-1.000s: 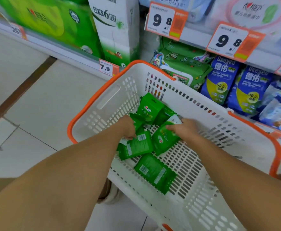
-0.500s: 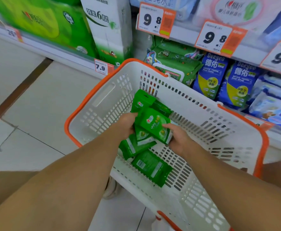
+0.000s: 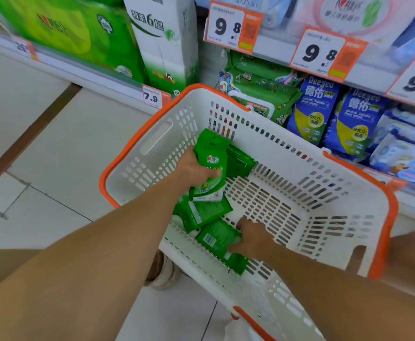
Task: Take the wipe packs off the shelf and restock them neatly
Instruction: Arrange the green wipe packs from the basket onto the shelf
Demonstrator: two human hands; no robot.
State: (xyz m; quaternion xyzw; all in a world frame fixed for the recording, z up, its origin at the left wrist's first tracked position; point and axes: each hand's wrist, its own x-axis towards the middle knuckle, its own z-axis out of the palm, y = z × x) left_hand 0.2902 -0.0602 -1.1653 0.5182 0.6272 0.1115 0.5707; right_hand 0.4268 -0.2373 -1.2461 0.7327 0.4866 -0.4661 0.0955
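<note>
Several small green wipe packs lie in a white basket with an orange rim [image 3: 137, 146]. My left hand [image 3: 194, 172] grips an upright stack of green wipe packs [image 3: 212, 166] near the basket's far left corner. Another green pack [image 3: 241, 164] leans against the back wall beside it. My right hand [image 3: 249, 236] is low in the basket with its fingers curled on a flat green pack [image 3: 216, 238] by the near wall. One more flat pack [image 3: 204, 211] lies between the two hands.
The store shelf stands behind the basket: larger green wipe packs [image 3: 258, 94], blue Deeyeo packs [image 3: 312, 107], tall tissue bundles [image 3: 162, 43] to the left, price tags [image 3: 231, 25] along the shelf edges. Tiled floor [image 3: 54, 148] spreads to the left. A shoe [image 3: 163, 274] shows under the basket.
The pack that my right hand held up is now with my left hand's stack. My right hand has dropped to the flat pack near the front wall. The view has shifted slightly.
</note>
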